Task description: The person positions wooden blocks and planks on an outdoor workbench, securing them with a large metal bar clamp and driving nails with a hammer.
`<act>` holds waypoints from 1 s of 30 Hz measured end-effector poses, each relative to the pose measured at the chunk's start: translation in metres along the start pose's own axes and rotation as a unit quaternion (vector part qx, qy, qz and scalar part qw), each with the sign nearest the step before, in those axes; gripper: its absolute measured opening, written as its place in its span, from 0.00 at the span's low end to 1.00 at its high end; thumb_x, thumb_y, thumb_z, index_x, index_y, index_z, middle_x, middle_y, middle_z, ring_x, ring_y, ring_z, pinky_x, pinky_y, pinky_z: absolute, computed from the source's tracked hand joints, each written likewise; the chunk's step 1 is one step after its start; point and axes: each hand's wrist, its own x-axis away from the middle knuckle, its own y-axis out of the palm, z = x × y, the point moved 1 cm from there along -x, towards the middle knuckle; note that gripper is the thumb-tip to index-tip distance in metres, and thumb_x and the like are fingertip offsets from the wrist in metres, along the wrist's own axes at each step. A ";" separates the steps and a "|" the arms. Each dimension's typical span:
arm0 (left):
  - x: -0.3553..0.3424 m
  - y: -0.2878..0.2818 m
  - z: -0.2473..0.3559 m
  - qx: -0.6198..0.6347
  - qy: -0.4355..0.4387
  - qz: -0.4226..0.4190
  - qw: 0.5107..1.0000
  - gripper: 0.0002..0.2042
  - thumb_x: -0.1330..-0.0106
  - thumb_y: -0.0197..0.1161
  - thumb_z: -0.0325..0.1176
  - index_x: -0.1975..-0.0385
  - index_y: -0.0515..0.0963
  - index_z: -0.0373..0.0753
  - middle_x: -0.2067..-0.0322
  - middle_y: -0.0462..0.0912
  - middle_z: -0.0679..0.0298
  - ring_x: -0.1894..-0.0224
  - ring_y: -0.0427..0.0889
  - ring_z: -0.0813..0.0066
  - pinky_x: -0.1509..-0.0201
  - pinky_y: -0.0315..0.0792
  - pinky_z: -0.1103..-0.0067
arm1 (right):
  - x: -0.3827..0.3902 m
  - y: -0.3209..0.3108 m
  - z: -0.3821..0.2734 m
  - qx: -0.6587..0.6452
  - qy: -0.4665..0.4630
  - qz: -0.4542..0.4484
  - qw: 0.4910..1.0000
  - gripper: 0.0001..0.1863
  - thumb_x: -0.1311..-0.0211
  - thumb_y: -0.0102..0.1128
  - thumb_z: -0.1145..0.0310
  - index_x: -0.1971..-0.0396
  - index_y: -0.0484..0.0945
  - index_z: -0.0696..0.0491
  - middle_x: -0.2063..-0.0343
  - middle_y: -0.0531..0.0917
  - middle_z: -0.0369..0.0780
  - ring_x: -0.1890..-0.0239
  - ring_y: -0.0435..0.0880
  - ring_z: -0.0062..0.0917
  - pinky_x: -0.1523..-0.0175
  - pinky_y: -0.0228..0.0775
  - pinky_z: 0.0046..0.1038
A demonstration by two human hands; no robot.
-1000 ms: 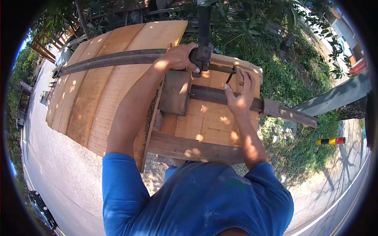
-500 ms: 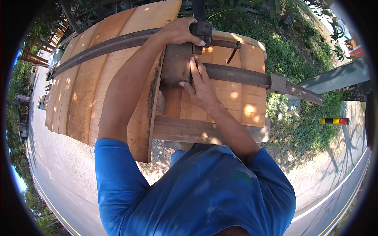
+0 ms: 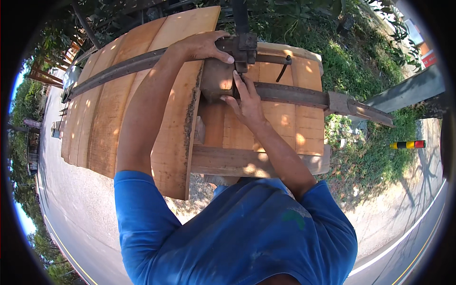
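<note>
Left hand [image 3: 202,46] grip closed over the top of the rusty metal clamp head [image 3: 240,47]. Right hand [image 3: 246,102] fingers straight, pressed flat on the clamp block [image 3: 216,85], not gripping. Clamp sits on the long steel bar [image 3: 294,95] across the glued wooden boards [image 3: 171,123]. Grass [image 3: 361,71] behind, road [image 3: 71,209] below.

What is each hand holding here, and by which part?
The left hand grips the top of the metal clamp on the rail. The right hand lies flat against the block under it, fingers extended, not closed round anything.
</note>
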 end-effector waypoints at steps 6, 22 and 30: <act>0.024 0.003 -0.021 -0.135 0.005 0.034 0.990 0.48 0.57 0.75 0.57 0.35 0.66 0.37 0.39 0.72 0.49 0.35 0.69 0.52 0.32 0.65 0.65 | -0.001 0.008 -0.010 -0.072 0.030 -0.035 0.996 0.38 0.41 0.67 0.74 0.32 0.60 0.57 0.41 0.67 0.53 0.42 0.75 0.44 0.52 0.86 0.33; 0.108 0.012 0.048 -0.216 -0.027 0.029 0.976 0.63 0.56 0.70 0.67 0.27 0.46 0.31 0.26 0.48 0.50 0.23 0.42 0.53 0.29 0.35 0.35 | -0.092 -0.113 0.026 0.240 -0.028 -0.107 0.965 0.36 0.41 0.67 0.59 0.34 0.67 0.54 0.47 0.76 0.53 0.44 0.76 0.49 0.41 0.69 0.42; 0.107 0.048 0.061 -0.278 -0.092 0.042 0.955 0.60 0.54 0.75 0.57 0.27 0.46 0.31 0.25 0.45 0.50 0.23 0.40 0.52 0.29 0.33 0.35 | -0.117 -0.081 0.021 0.279 0.043 -0.208 0.936 0.46 0.41 0.60 0.39 0.28 0.56 0.45 0.62 0.85 0.51 0.66 0.86 0.46 0.65 0.75 0.41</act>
